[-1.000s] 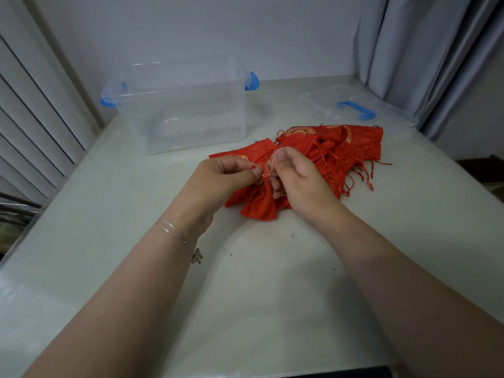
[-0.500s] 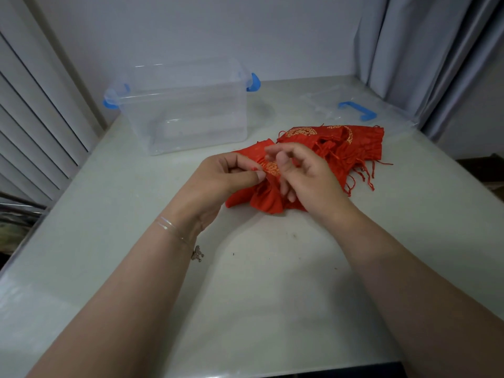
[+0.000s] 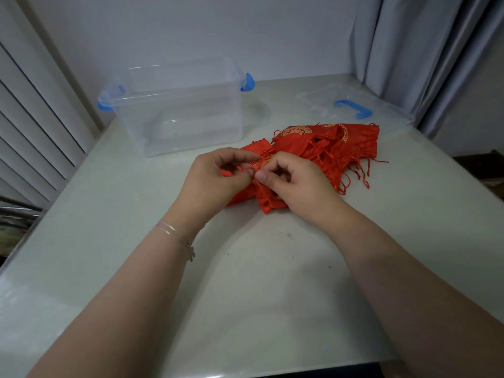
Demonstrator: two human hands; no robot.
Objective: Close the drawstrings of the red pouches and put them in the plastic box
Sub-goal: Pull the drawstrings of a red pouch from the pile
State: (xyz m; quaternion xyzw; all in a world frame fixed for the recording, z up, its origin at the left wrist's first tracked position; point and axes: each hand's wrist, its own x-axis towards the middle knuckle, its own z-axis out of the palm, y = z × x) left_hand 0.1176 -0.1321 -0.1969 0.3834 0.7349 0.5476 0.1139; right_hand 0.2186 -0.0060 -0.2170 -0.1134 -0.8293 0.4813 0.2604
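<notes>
I have my left hand [image 3: 215, 181] and right hand [image 3: 294, 181] both pinching the near red pouch [image 3: 266, 199] on the table [image 3: 245, 296]. If I tug unevenly, the cord may slip or snag the far-right pile [image 3: 335, 143]. The plastic box [image 3: 177, 110] sits far left.

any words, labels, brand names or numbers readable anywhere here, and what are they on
None can be read.
The red pouches bear round gold emblems, too small and creased to tell whether they hold characters.
The plastic box and the clear lid beside it show no label or print.
The pouch pinched between the left hand and the right hand shows a patch of gold pattern, not legible.
</notes>
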